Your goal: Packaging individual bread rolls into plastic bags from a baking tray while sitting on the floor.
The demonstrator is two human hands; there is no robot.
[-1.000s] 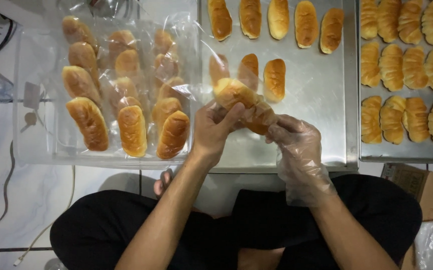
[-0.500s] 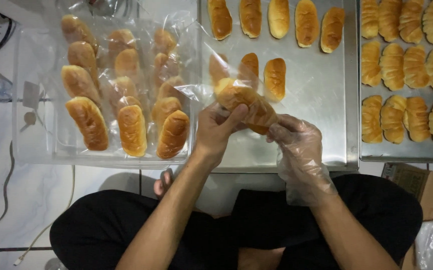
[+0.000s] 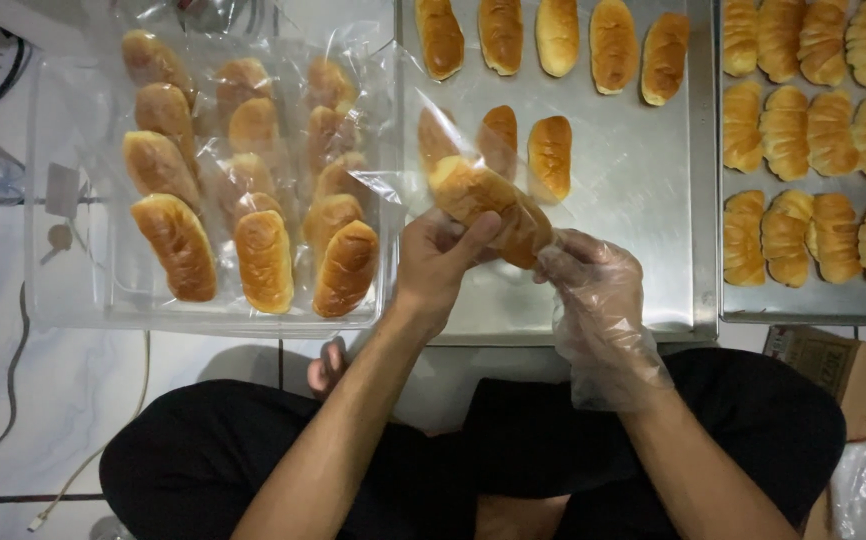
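A roll (image 3: 483, 200) is sitting between both hands, raised above the near edge of the middle tray (image 3: 643, 230), and it is going into a clear bag (image 3: 423, 130) whose loose mouth is trailing toward ten o'clock. The left hand (image 3: 443, 265), bare, is clenching its fingers (image 3: 478, 235) around the roll's near end through the film, seemingly to keep the roll steady while the bag is being worked over it. The right hand (image 3: 598, 290), wearing a thin plastic glove, is pinching the roll's other end at four o'clock, probably so that bare skin is not touching the bread. On the middle tray, three rolls (image 3: 553, 150) are lying just past the hands at twelve o'clock, and a row of five (image 3: 558, 35) is lying along the far edge. At nine o'clock, bagged rolls (image 3: 253, 200) are piling up in a clear bin (image 3: 73, 250), close enough for dropping each one in. At three o'clock, a second tray (image 3: 823, 305) is carrying rows of ridged rolls (image 3: 813, 130). The person is sitting cross-legged on a tiled floor (image 3: 43, 400), keeping everything within reach, with a cardboard box (image 3: 853, 370) at four o'clock.
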